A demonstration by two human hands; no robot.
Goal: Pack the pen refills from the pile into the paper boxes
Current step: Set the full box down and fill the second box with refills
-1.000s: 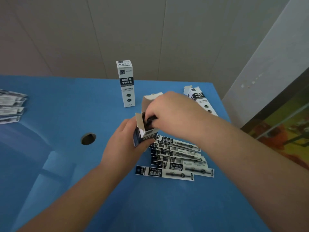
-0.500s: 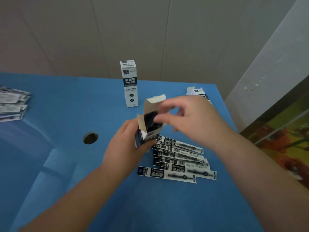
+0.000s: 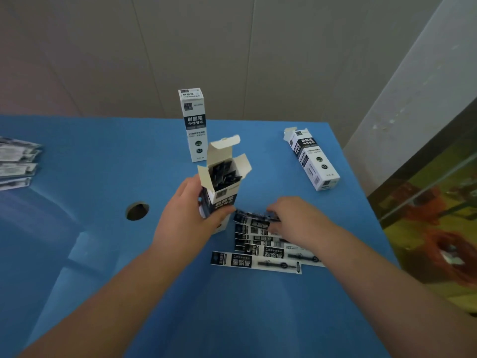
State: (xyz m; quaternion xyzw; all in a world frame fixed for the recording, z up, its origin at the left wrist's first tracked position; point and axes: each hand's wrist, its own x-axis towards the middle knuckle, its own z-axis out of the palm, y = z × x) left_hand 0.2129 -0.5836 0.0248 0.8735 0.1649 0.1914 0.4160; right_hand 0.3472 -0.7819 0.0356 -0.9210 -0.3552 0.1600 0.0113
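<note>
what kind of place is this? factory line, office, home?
Probably a small packing bench, not a factory line. A blue table against a plain panelled wall, matching refill boxes, and a pile of pen refills being boxed by hand. No machinery is in view.

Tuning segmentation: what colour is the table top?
Plain blue table top, head view.

On the tabletop [image 3: 90,177], an open box [image 3: 223,192] stands just left of the refill pile [image 3: 260,244]. Behind it stands an upright box [image 3: 193,125]; another box [image 3: 311,158] lies farther right, more refills [image 3: 18,162] far left.
</note>
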